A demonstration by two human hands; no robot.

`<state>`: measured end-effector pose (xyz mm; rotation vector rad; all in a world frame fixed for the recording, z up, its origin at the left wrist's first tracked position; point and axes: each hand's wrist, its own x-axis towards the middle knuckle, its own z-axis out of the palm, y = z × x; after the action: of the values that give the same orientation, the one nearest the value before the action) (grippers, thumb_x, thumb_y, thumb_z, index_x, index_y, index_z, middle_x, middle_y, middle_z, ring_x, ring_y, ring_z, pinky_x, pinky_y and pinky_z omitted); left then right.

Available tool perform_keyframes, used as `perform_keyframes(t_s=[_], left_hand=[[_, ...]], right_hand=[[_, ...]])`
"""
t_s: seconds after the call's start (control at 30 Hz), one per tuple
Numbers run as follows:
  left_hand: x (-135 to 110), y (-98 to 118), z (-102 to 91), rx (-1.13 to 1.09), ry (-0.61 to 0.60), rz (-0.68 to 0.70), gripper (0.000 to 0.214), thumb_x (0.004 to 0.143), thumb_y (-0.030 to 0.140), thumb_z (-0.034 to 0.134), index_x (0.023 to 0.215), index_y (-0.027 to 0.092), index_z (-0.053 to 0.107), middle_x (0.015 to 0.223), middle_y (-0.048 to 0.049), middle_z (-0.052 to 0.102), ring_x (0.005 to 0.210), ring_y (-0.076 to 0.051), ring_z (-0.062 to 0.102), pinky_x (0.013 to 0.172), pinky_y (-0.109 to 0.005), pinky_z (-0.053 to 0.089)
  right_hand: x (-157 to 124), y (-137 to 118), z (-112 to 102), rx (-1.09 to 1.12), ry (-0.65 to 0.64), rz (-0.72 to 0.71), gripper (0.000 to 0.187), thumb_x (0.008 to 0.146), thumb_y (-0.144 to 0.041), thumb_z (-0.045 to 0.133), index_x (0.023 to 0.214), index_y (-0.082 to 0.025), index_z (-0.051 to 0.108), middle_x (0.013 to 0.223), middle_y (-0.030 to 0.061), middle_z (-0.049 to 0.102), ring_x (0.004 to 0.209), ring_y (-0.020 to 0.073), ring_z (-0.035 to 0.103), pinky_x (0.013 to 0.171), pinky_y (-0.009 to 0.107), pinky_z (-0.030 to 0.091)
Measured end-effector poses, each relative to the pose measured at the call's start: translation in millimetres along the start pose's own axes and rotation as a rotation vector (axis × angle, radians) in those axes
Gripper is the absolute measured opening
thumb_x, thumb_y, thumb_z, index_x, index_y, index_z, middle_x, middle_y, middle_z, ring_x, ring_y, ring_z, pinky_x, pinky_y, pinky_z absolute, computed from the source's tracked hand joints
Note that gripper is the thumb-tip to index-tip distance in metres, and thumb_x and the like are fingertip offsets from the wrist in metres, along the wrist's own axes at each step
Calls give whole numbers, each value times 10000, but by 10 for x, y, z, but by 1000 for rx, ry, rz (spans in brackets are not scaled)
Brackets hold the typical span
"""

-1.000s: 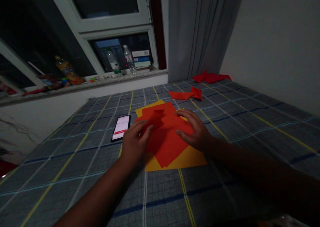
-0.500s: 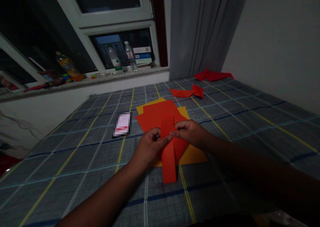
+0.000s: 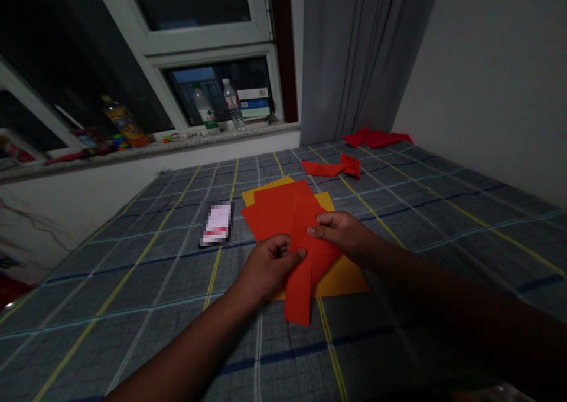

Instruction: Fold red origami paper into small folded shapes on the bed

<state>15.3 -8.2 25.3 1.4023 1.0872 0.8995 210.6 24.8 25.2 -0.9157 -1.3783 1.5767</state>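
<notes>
A long folded strip of red-orange paper (image 3: 298, 293) is pinched between my two hands, slightly tilted. My left hand (image 3: 272, 263) grips its left edge about midway, thumb on top. Higher up on the right side, my right hand (image 3: 336, 229) pinches the strip between thumb and fingers. Beneath the strip lie red-orange paper sheets (image 3: 274, 210), overlapping yellow-orange sheets (image 3: 345, 278) whose corners stick out. Farther back sits a folded red-orange paper piece (image 3: 351, 165) with one long arm.
A phone (image 3: 217, 223) with a blurred screen lies left of the sheets on the checked bedspread (image 3: 146, 272). More red folded paper (image 3: 378, 137) rests by the curtain (image 3: 345, 59). Bottles (image 3: 233, 104), books (image 3: 254, 103) and small items line the windowsill (image 3: 177, 139).
The strip's upper end has tilted to the right. My right hand has shifted slightly right, and my left hand has slid a little lower along the strip.
</notes>
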Motion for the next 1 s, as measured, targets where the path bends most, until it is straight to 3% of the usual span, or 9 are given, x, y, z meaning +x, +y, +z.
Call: perform_keyframes(t_s=[0.2, 0.37, 0.5, 0.8, 1.0], left_hand=[[34, -75, -15, 51, -40, -53, 312, 718, 404, 784, 696, 171, 578, 652, 15, 551, 561, -98, 460, 522, -235, 336], [6, 12, 14, -139, -33, -58, 318, 706, 407, 814, 836, 159, 664, 757, -7, 617, 636, -111, 538, 593, -234, 400], [-22, 60, 31, -332, -14, -115, 310, 684, 376, 839, 813, 149, 672, 727, -5, 615, 618, -103, 547, 588, -227, 405], [29, -98, 33, -332, 9, -160, 286, 666, 348, 842, 712, 139, 652, 614, 17, 578, 505, -74, 482, 509, -213, 349], [48, -181, 77, -393, 74, -155, 344, 633, 294, 860, 893, 149, 687, 738, -5, 647, 595, -100, 558, 573, -230, 416]], right_hand=[[65, 66, -32, 190, 59, 34, 347, 668, -449, 838, 745, -185, 625, 711, -4, 635, 635, 134, 550, 613, 282, 443], [44, 7, 2, 267, 19, 77, 364, 620, -428, 869, 755, -173, 646, 703, 5, 659, 652, 147, 585, 641, 295, 474], [17, -13, 28, 241, 63, 109, 372, 606, -416, 877, 686, -168, 611, 661, -8, 641, 581, 118, 550, 566, 265, 429], [70, 108, -23, 156, 94, 123, 387, 613, -441, 853, 659, -169, 581, 575, -38, 577, 490, 93, 466, 482, 246, 329], [113, 200, -48, 179, 147, 101, 381, 612, -434, 845, 666, -184, 562, 601, -41, 571, 522, 106, 485, 519, 260, 363]])
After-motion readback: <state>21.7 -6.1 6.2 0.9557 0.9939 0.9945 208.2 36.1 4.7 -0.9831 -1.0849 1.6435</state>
